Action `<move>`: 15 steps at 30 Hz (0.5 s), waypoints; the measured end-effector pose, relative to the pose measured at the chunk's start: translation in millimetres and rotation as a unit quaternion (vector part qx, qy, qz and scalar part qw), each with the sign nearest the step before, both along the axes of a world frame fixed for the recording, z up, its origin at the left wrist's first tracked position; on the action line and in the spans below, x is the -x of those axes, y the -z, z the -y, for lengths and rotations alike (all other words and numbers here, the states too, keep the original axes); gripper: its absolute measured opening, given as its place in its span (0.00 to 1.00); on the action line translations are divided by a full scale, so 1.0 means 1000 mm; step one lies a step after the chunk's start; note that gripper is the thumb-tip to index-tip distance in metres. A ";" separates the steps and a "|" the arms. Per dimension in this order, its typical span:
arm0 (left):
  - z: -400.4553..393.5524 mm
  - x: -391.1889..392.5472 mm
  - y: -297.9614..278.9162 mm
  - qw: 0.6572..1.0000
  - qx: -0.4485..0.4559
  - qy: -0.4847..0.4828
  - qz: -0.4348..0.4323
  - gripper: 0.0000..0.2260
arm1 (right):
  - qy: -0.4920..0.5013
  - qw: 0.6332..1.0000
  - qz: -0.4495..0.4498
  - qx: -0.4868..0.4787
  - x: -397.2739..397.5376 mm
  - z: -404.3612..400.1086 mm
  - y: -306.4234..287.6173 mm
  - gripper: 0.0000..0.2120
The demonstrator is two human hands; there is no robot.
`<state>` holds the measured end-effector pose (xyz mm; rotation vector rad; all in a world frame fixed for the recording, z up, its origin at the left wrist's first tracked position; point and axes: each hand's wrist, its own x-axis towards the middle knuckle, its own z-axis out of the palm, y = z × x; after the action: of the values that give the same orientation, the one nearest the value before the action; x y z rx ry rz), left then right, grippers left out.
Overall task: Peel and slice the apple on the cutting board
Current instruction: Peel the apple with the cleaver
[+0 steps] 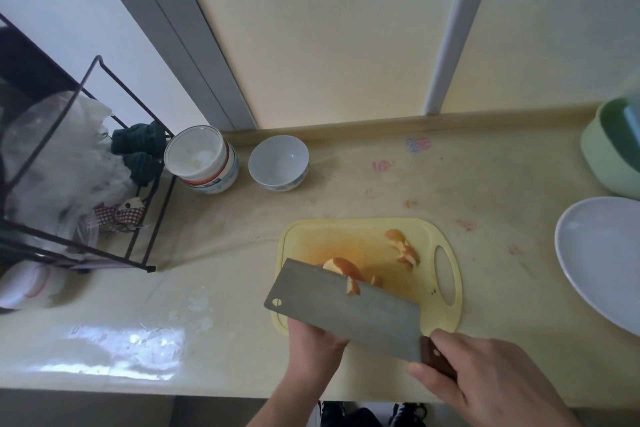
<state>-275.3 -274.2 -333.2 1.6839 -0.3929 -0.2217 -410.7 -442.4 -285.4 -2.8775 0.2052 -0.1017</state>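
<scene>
Head view: the right hand (485,381) has its fingers (420,372) curled round the dark wooden handle of a broad steel cleaver (343,308), whose blade slants across the near edge of the pale yellow plastic cutting board (360,239) on the cream surface (221,288). The left hand (313,345) reaches under the blade; its fingers are hidden, so I cannot tell what they hold. A partly peeled apple (341,267) shows just above the blade, over the board. Curled orange-red peel strips (403,248) lie on the board near its oval handle hole. Two white bowls (278,161) stand well behind; a white plate (602,260) sits to the right.
</scene>
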 end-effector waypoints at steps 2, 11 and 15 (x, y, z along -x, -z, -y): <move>0.003 0.001 -0.008 1.000 0.006 0.021 0.004 0.16 | -0.005 1.000 -0.003 -0.005 -0.001 0.001 0.002 0.24; -0.009 0.006 0.028 0.994 -0.087 0.053 -0.049 0.28 | 0.091 0.989 -0.070 -0.099 -0.014 0.022 0.016 0.29; -0.010 0.003 0.034 0.989 -0.085 0.022 -0.121 0.28 | 0.084 0.984 -0.062 -0.147 -0.007 0.028 0.018 0.31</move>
<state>-278.8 -264.7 -367.1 1.7898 -0.2346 -0.4997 -403.8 -470.1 -303.9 -2.5704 0.4465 0.0721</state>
